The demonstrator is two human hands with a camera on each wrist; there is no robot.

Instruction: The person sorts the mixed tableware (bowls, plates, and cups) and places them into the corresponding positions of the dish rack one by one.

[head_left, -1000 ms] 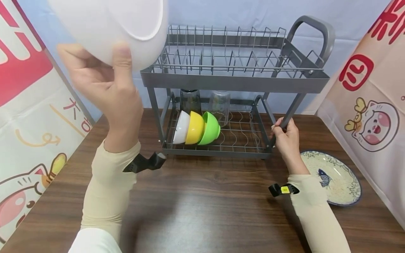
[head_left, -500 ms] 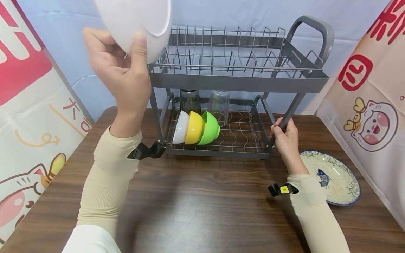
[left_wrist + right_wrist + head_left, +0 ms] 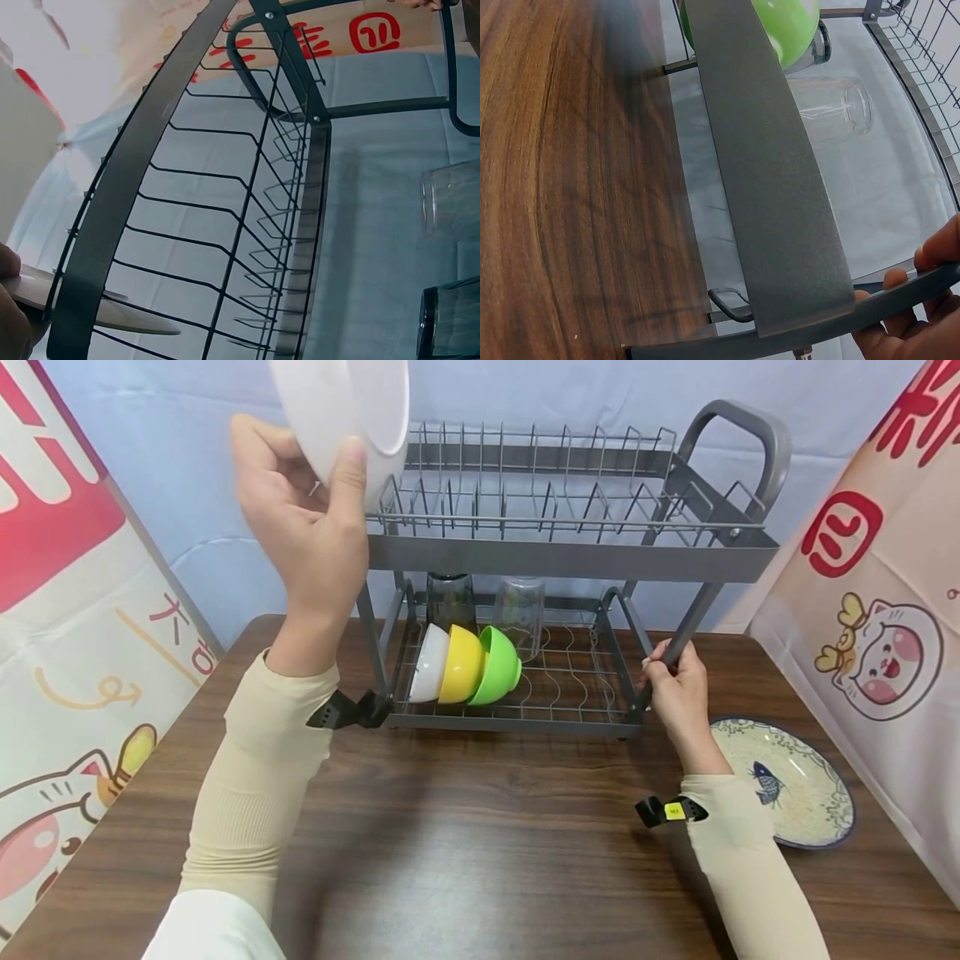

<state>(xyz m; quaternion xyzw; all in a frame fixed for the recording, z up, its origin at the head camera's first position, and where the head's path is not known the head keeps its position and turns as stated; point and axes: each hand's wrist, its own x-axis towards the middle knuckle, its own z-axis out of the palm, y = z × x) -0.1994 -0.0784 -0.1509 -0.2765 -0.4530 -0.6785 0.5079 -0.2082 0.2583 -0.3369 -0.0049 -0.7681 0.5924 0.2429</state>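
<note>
My left hand pinches a white plate, thumb on its underside. The plate stands nearly on edge at the left end of the grey dish rack's upper tier. In the left wrist view, the plate's edge reaches in past the rack's side rail, among the wire dividers. My right hand grips the rack's right front leg, low down; in the right wrist view its fingers curl round the dark bar. On the lower tier, a white bowl, a yellow bowl and a green bowl lean in a row.
Behind the bowls, a dark glass and a clear glass stand on the lower tier. A patterned oval plate with a blue fish lies on the wooden table, right of my right forearm. The rack's curved handle rises at upper right.
My left hand has moved right and slightly up with the white plate, which has turned more edge-on at the rack's upper left. My right hand stays on the rack leg.
</note>
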